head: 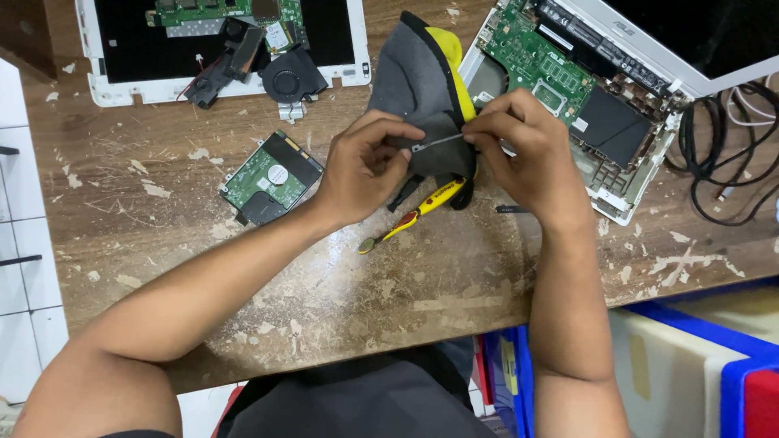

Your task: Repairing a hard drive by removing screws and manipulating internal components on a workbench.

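Metal glints between both hands: the left hand and right hand each pinch one end of a thin rod, its tips hidden by fingers. Behind it a grey-and-yellow pouch covers part of the opened laptop. A yellow-handled tool lies partly under the pouch on the wooden surface.

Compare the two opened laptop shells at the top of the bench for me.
The left laptop shell is mostly bare black inside, with a loose fan and parts lying on it. The right laptop shell holds its green motherboard in place and sits angled. Both are white and opened up.
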